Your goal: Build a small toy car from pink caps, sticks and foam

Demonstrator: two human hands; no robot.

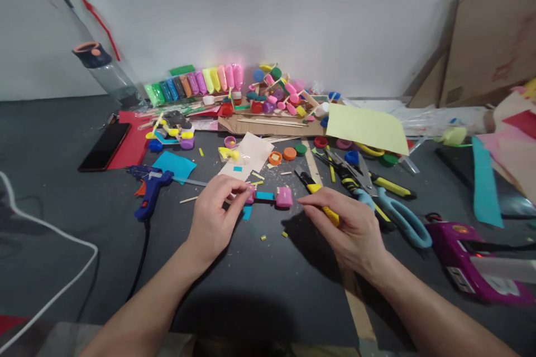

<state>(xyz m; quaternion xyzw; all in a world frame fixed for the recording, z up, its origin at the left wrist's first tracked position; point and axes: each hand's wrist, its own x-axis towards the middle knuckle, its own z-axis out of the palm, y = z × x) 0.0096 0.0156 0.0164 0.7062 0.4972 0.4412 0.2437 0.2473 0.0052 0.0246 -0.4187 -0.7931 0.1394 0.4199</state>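
My left hand [218,209] pinches the near end of a small axle piece [268,196]: a blue-wrapped stick with a pink bottle cap at each end. It is held just above the dark mat. My right hand [347,223] hovers to the right of the far pink cap [285,197], fingers curled, with a yellow-and-black cutter [312,185] under it. Whether the right fingers grip the cutter is unclear.
A blue glue gun [149,189] lies at left by a phone [104,146]. Blue-handled scissors [397,215], pliers, loose bottle caps [288,153], a yellow sheet [366,128], clay sticks [196,83] and cardboard [489,39] crowd the back and right. A purple tool [473,259] lies at right.
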